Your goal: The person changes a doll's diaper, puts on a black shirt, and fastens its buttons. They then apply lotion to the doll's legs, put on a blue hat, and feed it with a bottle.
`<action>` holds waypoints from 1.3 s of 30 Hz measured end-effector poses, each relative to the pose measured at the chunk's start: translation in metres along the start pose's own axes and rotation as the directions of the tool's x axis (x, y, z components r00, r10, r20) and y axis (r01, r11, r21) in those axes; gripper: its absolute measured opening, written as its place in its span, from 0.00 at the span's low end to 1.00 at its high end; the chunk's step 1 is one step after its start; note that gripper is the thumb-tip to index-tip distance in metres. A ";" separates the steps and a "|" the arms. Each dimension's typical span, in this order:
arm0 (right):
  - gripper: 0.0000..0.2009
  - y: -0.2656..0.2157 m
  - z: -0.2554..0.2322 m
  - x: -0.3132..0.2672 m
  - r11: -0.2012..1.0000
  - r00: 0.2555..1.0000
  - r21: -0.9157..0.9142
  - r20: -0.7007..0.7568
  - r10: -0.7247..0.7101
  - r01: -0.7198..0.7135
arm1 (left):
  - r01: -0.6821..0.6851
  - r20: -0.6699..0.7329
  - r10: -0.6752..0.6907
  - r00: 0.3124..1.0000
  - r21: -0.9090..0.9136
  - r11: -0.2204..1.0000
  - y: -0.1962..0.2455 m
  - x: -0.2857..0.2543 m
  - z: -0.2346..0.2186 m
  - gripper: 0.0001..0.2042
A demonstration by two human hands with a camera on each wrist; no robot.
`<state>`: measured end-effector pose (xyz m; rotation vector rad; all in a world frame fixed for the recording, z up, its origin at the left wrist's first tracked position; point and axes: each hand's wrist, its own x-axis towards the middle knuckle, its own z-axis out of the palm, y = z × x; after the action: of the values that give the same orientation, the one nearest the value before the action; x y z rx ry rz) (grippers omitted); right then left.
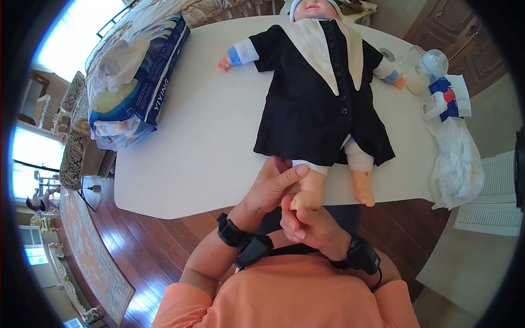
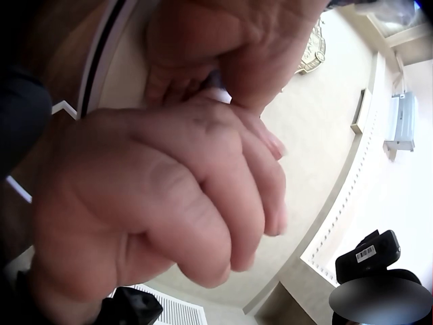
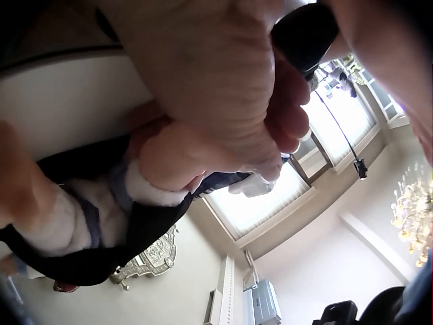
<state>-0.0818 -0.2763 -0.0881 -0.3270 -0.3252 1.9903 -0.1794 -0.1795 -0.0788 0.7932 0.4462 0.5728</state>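
Observation:
A baby doll (image 1: 306, 109) lies face up on the white table, dressed in a black gown (image 1: 311, 131) with a wide cream collar. Its bare lower legs stick out past the hem towards me. My left hand (image 1: 269, 185) grips the doll's leg on the left, thumb on top just below the white cuff (image 1: 311, 165). Around the toes of that same leg's foot (image 1: 307, 201), at the table edge, curl the fingers of my right hand (image 1: 320, 227). In the right wrist view this right hand (image 3: 210, 81) covers much of the foot, while the doll's other leg (image 3: 27, 189) hangs free.
A blue diaper pack (image 1: 158, 82) stands at the table's left. Along the right side are a baby bottle (image 1: 432, 65), a small white bottle with a red cap (image 1: 437, 104) and a crumpled white plastic bag (image 1: 456, 164). The near table edge (image 1: 180, 215) runs under the hands.

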 end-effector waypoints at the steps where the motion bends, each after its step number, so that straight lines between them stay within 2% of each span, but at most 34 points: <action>1: 0.15 0.000 -0.002 -0.001 1.000 1.000 -0.001 0.000 0.000 0.000 | -0.007 -0.010 0.006 1.000 -0.010 1.000 -0.004 0.001 -0.003 0.16; 4: 0.12 0.000 -0.003 -0.002 1.000 1.000 0.008 0.003 0.016 -0.017 | -0.025 -0.022 0.025 0.999 -0.005 1.000 -0.005 0.002 -0.001 0.17; 6: 0.09 0.002 -0.002 -0.002 0.991 0.994 -0.101 -0.072 0.079 -0.086 | -0.039 -0.026 0.040 0.999 0.010 0.999 -0.004 0.002 0.000 0.17; 10: 0.07 -0.001 0.003 -0.004 0.976 0.977 -0.162 -0.180 0.114 -0.144 | -0.021 -0.018 0.021 1.000 0.018 1.000 -0.009 0.002 -0.009 0.18; 12: 0.08 -0.011 0.013 -0.009 0.872 0.952 -0.385 -0.171 0.255 -0.303 | -0.017 -0.009 0.018 1.000 0.026 1.000 -0.012 0.001 -0.007 0.18; 13: 0.08 -0.019 0.020 -0.015 0.871 0.952 -0.388 -0.173 0.252 -0.301 | -0.066 -0.170 0.071 0.983 0.033 0.997 -0.015 -0.001 0.000 0.17; 14: 0.07 -0.030 0.030 -0.022 0.766 0.938 -0.540 -0.194 0.288 -0.348 | -0.113 -0.325 0.122 0.938 0.046 0.993 -0.017 -0.003 0.005 0.15; 15: 0.06 -0.042 0.038 -0.031 0.633 0.921 -0.673 -0.223 0.320 -0.383 | -0.115 -0.320 0.123 0.939 0.045 0.992 -0.016 -0.007 0.005 0.15; 17: 0.08 -0.071 0.041 -0.057 0.606 0.954 -0.738 -0.193 0.230 -0.296 | -0.146 -0.129 0.203 0.971 0.352 0.924 -0.008 -0.020 -0.004 0.11; 18: 0.07 -0.082 0.046 -0.070 0.665 0.964 -0.716 -0.263 0.024 -0.212 | -0.141 -0.123 0.195 0.973 0.350 0.926 -0.006 -0.026 -0.008 0.11; 19: 0.06 -0.092 0.047 -0.081 0.704 0.926 -0.701 -0.332 -0.177 -0.116 | -0.131 -0.175 0.295 0.939 0.612 0.780 -0.002 -0.031 -0.012 0.11; 20: 0.06 -0.101 0.035 -0.086 0.633 0.857 -0.774 -0.311 -0.411 0.022 | -0.083 -0.191 0.408 0.893 0.821 0.566 0.002 -0.035 -0.016 0.13; 21: 0.08 -0.110 0.018 -0.089 0.494 0.761 -0.869 -0.312 -0.569 0.013 | -0.075 -0.144 0.452 0.880 0.898 0.433 0.006 -0.035 -0.019 0.19; 22: 0.08 -0.113 0.007 -0.084 0.492 0.760 -0.870 -0.309 -0.572 0.017 | -0.078 -0.140 0.454 0.880 0.900 0.429 0.010 -0.031 -0.016 0.19; 23: 0.10 -0.115 -0.003 -0.079 0.127 0.656 -0.984 -0.180 -0.733 -0.128 | -0.114 -0.046 0.615 0.787 0.969 0.218 0.014 -0.024 -0.010 0.18; 24: 0.12 -0.118 -0.011 -0.074 -0.233 0.567 -0.922 0.017 -0.824 -0.310 | -0.111 0.080 0.736 0.672 0.994 -0.006 0.017 -0.017 -0.005 0.17; 25: 0.12 -0.118 -0.014 -0.067 -0.236 0.564 -0.923 0.024 -0.825 -0.305 | -0.086 0.053 0.726 0.685 0.996 0.009 0.017 -0.011 -0.004 0.18; 26: 0.12 -0.116 -0.016 -0.058 -0.337 0.555 -0.899 0.135 -0.821 -0.279 | -0.090 0.060 0.729 0.682 0.996 0.003 0.018 -0.007 -0.006 0.18; 27: 0.11 -0.116 -0.017 -0.053 -0.436 0.542 -0.863 0.245 -0.804 -0.256 | -0.112 0.136 0.676 0.724 0.991 -0.079 0.018 -0.003 -0.010 0.18; 28: 0.11 -0.119 -0.019 -0.051 -0.438 0.534 -0.863 0.253 -0.807 -0.253 | -0.141 0.211 0.614 0.760 0.977 -0.161 0.018 0.001 -0.015 0.18; 29: 0.10 -0.123 -0.021 -0.049 -0.463 0.548 -0.861 0.289 -0.785 -0.210 | -0.222 0.260 0.627 0.734 0.965 -0.140 0.015 0.004 -0.022 0.16; 30: 0.08 -0.126 -0.020 -0.048 -0.488 0.560 -0.857 0.325 -0.762 -0.166 | -0.231 0.272 0.628 0.729 0.962 -0.149 0.017 0.004 -0.020 0.16; 32: 0.06 -0.127 -0.007 -0.053 -0.457 0.547 -0.880 0.321 -0.773 -0.129 | -0.311 0.224 0.675 0.703 0.950 0.009 0.019 0.000 -0.011 0.12; 33: 0.04 -0.126 0.002 -0.056 -0.423 0.546 -0.901 0.309 -0.779 -0.093 | -0.316 0.230 0.675 0.701 0.949 0.006 0.022 -0.004 -0.006 0.12; 34: 0.04 -0.125 0.013 -0.059 -0.424 0.543 -0.901 0.310 -0.780 -0.095 | -0.365 0.287 0.683 0.672 0.931 -0.033 0.025 -0.009 0.001 0.11; 35: 0.02 -0.123 0.025 -0.062 -0.220 0.609 -0.976 0.175 -0.774 0.001 | -0.409 0.341 0.688 0.641 0.910 -0.069 0.025 -0.014 0.006 0.10; 36: 0.03 -0.119 0.031 -0.063 0.005 0.680 -0.997 0.050 -0.732 0.078 | -0.411 0.341 0.686 0.643 0.909 -0.067 0.023 -0.017 0.008 0.10; 37: 0.06 -0.114 0.033 -0.061 0.053 0.691 -0.989 0.057 -0.721 0.136 | -0.436 0.344 0.679 0.649 0.899 -0.039 0.022 -0.019 0.011 0.10; 38: 0.06 -0.113 0.033 -0.058 0.049 0.690 -0.989 0.060 -0.721 0.137 | -0.461 0.349 0.673 0.652 0.887 -0.014 0.021 -0.021 0.012 0.09; 39: 0.06 -0.113 0.033 -0.056 0.047 0.750 -0.993 0.050 -0.660 0.108 | -0.471 0.337 0.661 0.670 0.882 0.028 0.018 -0.022 0.009 0.08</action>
<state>0.0232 -0.2825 -0.0115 -1.3525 -1.2929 0.7440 -0.1967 -0.1876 -0.0556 2.2186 0.6165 1.2003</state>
